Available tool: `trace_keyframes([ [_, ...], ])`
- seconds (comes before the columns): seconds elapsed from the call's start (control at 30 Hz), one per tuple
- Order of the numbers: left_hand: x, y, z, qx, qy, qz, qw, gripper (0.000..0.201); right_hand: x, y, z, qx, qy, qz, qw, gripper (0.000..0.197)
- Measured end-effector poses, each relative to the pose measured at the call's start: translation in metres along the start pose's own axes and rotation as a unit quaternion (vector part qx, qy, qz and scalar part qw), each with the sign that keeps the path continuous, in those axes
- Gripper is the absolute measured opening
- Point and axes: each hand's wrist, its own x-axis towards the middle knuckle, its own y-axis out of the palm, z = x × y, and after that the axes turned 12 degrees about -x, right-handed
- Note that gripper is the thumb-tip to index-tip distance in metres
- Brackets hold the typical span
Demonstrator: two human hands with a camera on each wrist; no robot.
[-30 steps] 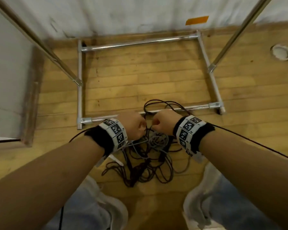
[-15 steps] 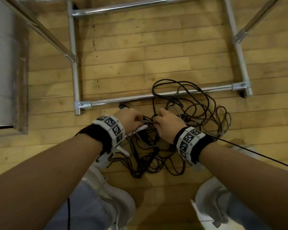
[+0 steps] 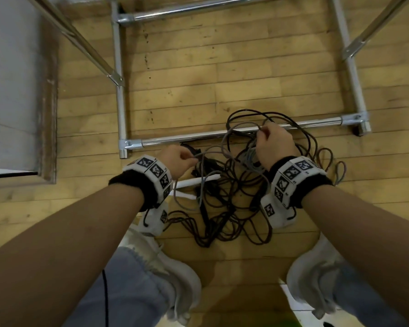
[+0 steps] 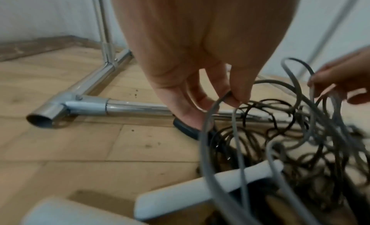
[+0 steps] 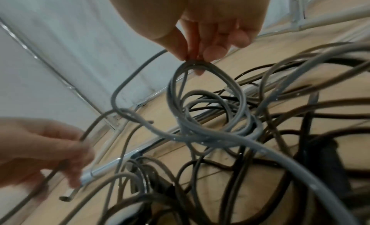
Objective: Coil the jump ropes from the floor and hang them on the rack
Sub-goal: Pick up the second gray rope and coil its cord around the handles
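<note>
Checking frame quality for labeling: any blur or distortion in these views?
Head: fairly sharp, rack tubes bowed by the wide lens. Left wrist: rope smeared low right. Right wrist: left hand motion-blurred, near rope strands soft.

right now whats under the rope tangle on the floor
Under the rope tangle show two white handles, a dark handle and wood floor. The rack bar runs beneath its far loops. Anything deeper in the pile is covered.

You see soft, even indoor light, glare streaking the chrome tube rack [image 3: 234,132]; wrist views are smeared by motion blur, and straight lines bow at the head view's edges.
</note>
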Motion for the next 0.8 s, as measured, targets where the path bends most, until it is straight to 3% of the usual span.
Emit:
trace_keyframes([
  [0.07, 0.002, 0.0, -0.009, -0.084, 0.001, 0.005, 0.996, 0.017, -0.006, 0.002, 0.009, 0.022, -0.046, -0.055, 0.997, 0.022],
  [0.13, 0.004, -0.004, -0.018, -0.144, 0.002, 0.01, 0.99, 0.014, -0.016, 0.004, 0.024, 0.04, -0.158, -0.098, 0.982, 0.027],
  [0.2, 0.006, -0.011, -0.028, -0.18, 0.006, 0.009, 0.984, 0.012, -0.025, 0.012, 0.037, 0.039, -0.269, -0.059, 0.961, 0.019],
  [0.27, 0.008, -0.018, -0.036, -0.222, 0.016, -0.002, 0.975, 0.011, -0.031, 0.024, 0.04, 0.0, -0.304, 0.056, 0.951, 0.017],
  [0.33, 0.008, -0.025, -0.044, -0.238, 0.04, -0.014, 0.97, 0.011, -0.031, 0.04, 0.034, -0.104, -0.297, 0.171, 0.934, 0.037],
  [0.4, 0.01, -0.028, -0.046, -0.224, 0.067, -0.035, 0.972, 0.011, -0.032, 0.051, 0.026, -0.189, -0.285, 0.231, 0.911, 0.058],
  [0.43, 0.009, -0.028, -0.046, -0.216, 0.075, -0.046, 0.972, 0.011, -0.032, 0.055, 0.024, -0.201, -0.279, 0.227, 0.911, 0.057],
  [0.5, 0.007, -0.025, -0.048, -0.253, 0.073, -0.059, 0.963, 0.01, -0.029, 0.059, 0.025, -0.17, -0.273, 0.184, 0.929, 0.034],
  [0.53, 0.006, -0.024, -0.05, -0.305, 0.062, -0.064, 0.948, 0.011, -0.027, 0.06, 0.026, -0.147, -0.268, 0.177, 0.936, 0.026],
  [0.7, 0.004, -0.038, -0.074, -0.534, -0.005, -0.058, 0.843, 0.024, -0.029, 0.066, 0.03, -0.045, -0.22, 0.218, 0.95, 0.02],
  [0.8, -0.002, -0.05, -0.091, -0.593, -0.011, -0.031, 0.805, 0.027, -0.034, 0.068, 0.038, -0.034, -0.199, 0.272, 0.941, 0.06],
])
